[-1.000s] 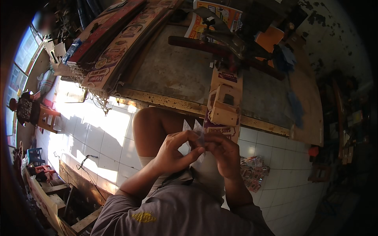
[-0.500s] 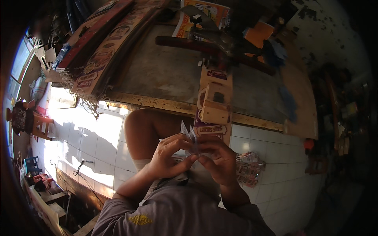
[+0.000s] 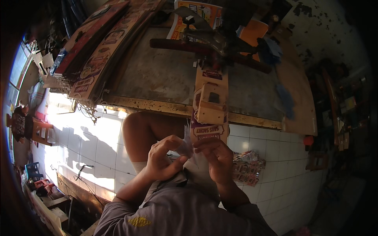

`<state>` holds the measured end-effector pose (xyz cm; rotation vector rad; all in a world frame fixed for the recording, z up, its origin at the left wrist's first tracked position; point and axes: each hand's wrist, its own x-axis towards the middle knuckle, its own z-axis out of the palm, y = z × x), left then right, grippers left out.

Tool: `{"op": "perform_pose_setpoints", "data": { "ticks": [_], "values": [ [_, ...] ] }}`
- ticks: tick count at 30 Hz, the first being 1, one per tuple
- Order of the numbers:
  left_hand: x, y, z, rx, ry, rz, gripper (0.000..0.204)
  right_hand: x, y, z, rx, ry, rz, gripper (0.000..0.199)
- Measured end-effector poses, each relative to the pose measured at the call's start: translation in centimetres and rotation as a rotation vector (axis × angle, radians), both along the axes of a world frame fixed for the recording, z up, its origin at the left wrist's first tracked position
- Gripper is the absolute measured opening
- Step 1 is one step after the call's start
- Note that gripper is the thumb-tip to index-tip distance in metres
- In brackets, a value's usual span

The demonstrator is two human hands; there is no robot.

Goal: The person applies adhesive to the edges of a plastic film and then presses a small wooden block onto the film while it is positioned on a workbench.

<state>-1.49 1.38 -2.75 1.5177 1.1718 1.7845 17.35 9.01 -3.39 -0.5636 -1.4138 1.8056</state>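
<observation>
film [image 3: 188, 146]: held up at the grip, between both hands, beyond the shirt [image 3: 173, 206]; thin, clear and creased.
left hand [image 3: 162, 156]: grasps the film from its left side, thumb opposed to a bent forefinger.
right hand [image 3: 219, 160]: reaches in from the right, fingertips touching or just beside the film's right edge; cannot tell whether pinching it or let go.
step in hand: seems to be fingertip work on the film, perhaps parting or straightening its layers; too blurred to count these.
next move: calls, as judged here, for a steady pinch on the left and a light, exact touch on the right, without creasing further.
long axis: runs roughly up and down the view, seen nearly edge-on.
pointing: narrow tip away from the shirt, toward the table [image 3: 153, 74]; lower end toward the wearer, just below the grip.
strip [image 3: 208, 130]: just beyond the grip, slightly right, overhanging the table's near edge; tan and purple.
block [image 3: 208, 111]: farther out, on the strip; pale, with a dark patch.
tool [image 3: 171, 44]: well beyond the grip, lying crosswise; details lost in shadow.
cards [image 3: 103, 59]: far to the left and beyond, stacked.
packets [image 3: 249, 169]: right of the grip, on the floor [image 3: 271, 137].
</observation>
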Motion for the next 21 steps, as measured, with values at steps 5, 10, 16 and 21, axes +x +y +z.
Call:
{"op": "perform_pose_setpoints", "data": {
  "ticks": [5,10,16,21],
  "values": [
    [0.0,-1.1,0.4,-0.089,-0.472,-0.051,0.02,2.5,3.1,-0.6,-0.285,0.42,-0.217,0.022],
    [-1.1,-0.7,0.6,-0.022,-0.569,0.045,0.024,7.9,9.0,-0.4,-0.15,0.357,-0.664,0.025],
    [-3.1,-1.9,-0.7,-0.105,-0.596,0.107,0.063,11.5,15.3,0.9,0.301,0.063,-1.051,0.031],
    [-2.4,-1.6,-0.8,-0.061,-0.594,0.138,0.031,11.1,18.7,0.3,0.881,-0.264,-1.118,0.026]
  ]
}}
